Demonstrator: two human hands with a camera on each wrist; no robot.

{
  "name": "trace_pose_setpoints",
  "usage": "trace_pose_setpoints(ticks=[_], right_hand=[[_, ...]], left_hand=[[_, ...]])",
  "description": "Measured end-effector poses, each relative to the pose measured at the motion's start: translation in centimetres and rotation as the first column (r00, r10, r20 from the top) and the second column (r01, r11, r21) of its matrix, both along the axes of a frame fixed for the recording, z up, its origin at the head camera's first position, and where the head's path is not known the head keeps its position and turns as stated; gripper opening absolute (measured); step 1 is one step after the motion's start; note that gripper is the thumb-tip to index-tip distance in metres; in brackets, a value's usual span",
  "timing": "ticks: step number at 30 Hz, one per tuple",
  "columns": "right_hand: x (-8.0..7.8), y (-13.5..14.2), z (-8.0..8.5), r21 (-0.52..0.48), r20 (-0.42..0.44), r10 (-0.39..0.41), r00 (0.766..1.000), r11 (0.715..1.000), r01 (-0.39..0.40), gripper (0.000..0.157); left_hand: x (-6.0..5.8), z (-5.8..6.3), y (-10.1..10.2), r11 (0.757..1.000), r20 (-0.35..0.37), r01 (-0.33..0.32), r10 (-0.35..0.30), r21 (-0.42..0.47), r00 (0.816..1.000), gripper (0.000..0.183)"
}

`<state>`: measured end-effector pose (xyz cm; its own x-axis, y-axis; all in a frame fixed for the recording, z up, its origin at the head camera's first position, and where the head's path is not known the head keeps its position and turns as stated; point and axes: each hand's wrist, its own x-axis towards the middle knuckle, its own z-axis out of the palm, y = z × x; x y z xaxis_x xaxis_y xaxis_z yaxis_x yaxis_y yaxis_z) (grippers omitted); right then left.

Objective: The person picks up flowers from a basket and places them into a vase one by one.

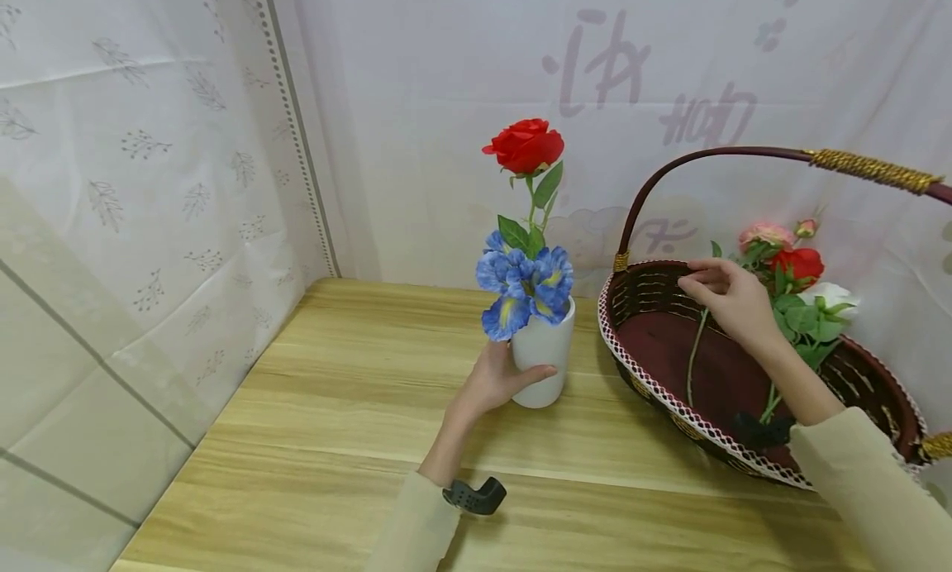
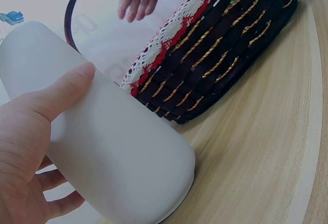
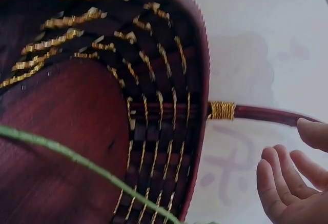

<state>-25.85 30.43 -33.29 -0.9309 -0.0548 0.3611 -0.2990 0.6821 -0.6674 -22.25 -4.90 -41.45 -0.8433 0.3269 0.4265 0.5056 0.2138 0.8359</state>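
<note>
My left hand (image 1: 492, 380) grips a white vase (image 1: 541, 364) standing on the wooden table, its thumb across the front in the left wrist view and the fingers around the far side. A tall red rose (image 1: 525, 147) and blue irises (image 1: 524, 286) stand in the vase. Over the left part of a dark woven basket (image 1: 645, 390) hovers my right hand (image 1: 738, 306), its fingers loosely bent with nothing between them. Below that hand, a green stem (image 3: 77, 158) crosses the basket's inside.
Pink, red and white flowers (image 1: 802, 266) lean in the basket's right side. Its tall arched handle (image 1: 706, 152), wrapped in gold cord, rises over them. White patterned curtains (image 1: 416, 142) hang behind and to the left of the table (image 1: 312, 440).
</note>
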Motion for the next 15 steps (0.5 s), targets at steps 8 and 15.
trace_pose_setpoints(ticks=[8,15], right_hand=[[-0.9,2.2,-0.5,-0.074,0.049,-0.041,0.998,0.996,0.045,0.054],[-2.2,3.3,-1.0,-0.120,0.118,-0.085,0.989,0.988,0.099,0.059]], left_hand=[[-0.2,-0.1,0.0,1.000,-0.009,0.019,-0.019,0.003,1.000,0.095],[-0.1,-0.1,0.0,1.000,-0.012,0.023,-0.023,0.009,1.000,0.095]])
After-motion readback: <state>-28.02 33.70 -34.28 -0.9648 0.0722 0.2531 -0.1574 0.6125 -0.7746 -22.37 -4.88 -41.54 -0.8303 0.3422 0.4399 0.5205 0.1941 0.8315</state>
